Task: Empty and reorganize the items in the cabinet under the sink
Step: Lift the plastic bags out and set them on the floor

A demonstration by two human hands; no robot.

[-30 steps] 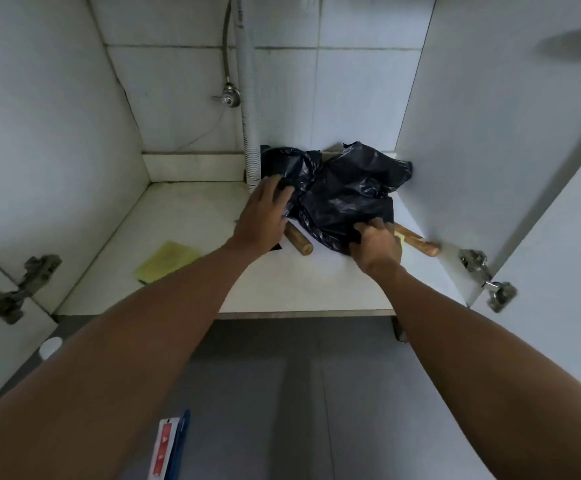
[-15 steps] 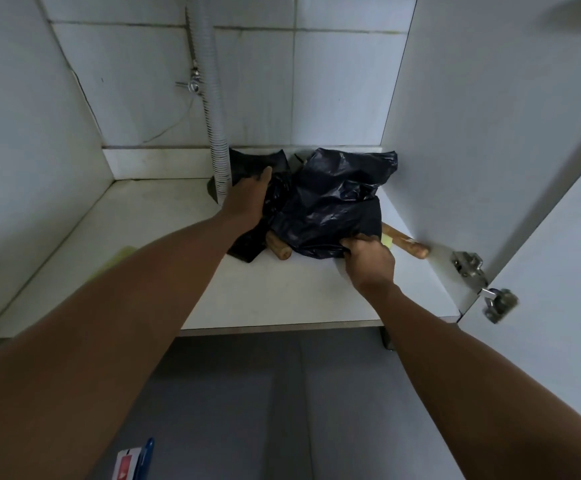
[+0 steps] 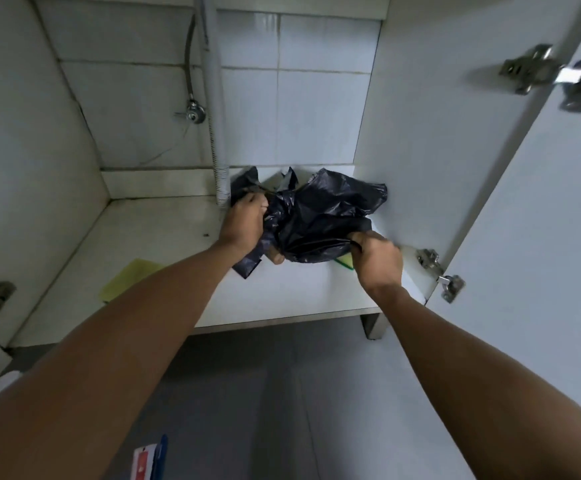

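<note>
A person is reaching with both arms into an open cabinet (image 3: 417, 109) under a sink, its white floor panel (image 3: 164, 237) and tiled back wall (image 3: 320, 116) lying in dim light. The right door (image 3: 545, 271) is standing wide open, a metal hinge (image 3: 545, 69) showing near its top and another (image 3: 438, 271) lower down at the cabinet's front edge. A crumpled black plastic bag (image 3: 320, 216) is sitting at the back right of the cabinet floor, close against the right wall and just beside the ribbed drain hose (image 3: 216, 109) coming down from above. The left hand (image 3: 244, 225) is curling round the bag's left side, fingers sunk in the plastic. The right hand (image 3: 377, 259) is pinching the bag's lower front edge, fingers closed on a fold. A flat yellow cloth (image 3: 128, 278) is lying well apart on the left of the cabinet floor. A yellow-and-green sponge (image 3: 344, 261) is peeking out beneath the bag, just beside the right hand. A brown rounded end (image 3: 277, 258), possibly a wooden handle, is poking from under the bag between the hands. A small valve (image 3: 194, 114) is sitting on the back wall left of the hose.
</note>
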